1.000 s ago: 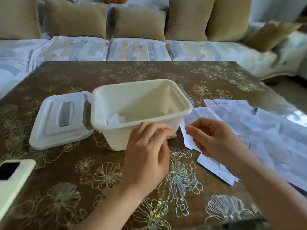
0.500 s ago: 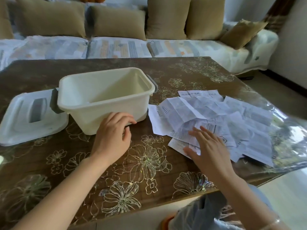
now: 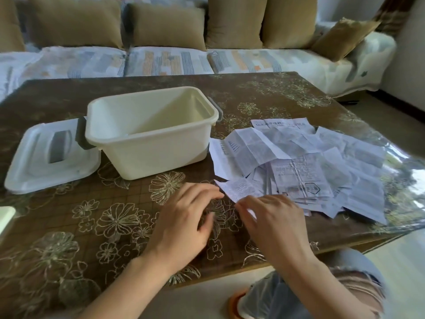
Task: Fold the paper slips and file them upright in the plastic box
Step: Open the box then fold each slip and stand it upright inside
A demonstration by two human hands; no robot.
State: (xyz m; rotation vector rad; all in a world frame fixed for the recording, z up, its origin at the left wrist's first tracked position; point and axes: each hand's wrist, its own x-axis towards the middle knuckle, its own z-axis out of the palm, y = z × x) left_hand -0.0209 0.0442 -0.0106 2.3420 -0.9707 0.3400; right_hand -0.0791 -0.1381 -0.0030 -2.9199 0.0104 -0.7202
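A cream plastic box [image 3: 149, 134] stands open on the floral table, left of centre; I cannot see any slips inside from here. A loose pile of white printed paper slips [image 3: 310, 164] lies to its right. One small slip [image 3: 239, 189] sits at the pile's near left corner. My right hand [image 3: 273, 222] pinches this slip's near edge, with a bit of paper showing under its fingers. My left hand [image 3: 184, 222] lies just left of it, fingers relaxed, fingertips at the slip's left edge. Both hands are well in front of the box.
The box's white lid [image 3: 50, 155] lies flat against the box's left side. A pale phone [image 3: 5, 217] pokes in at the left edge. A sofa with tan cushions [image 3: 165, 26] runs behind the table. The table's near edge [image 3: 230, 272] is just below my wrists.
My left hand has left the box's front wall and come down to the table beside the slip. My right hand has drawn one slip off the pile towards me.
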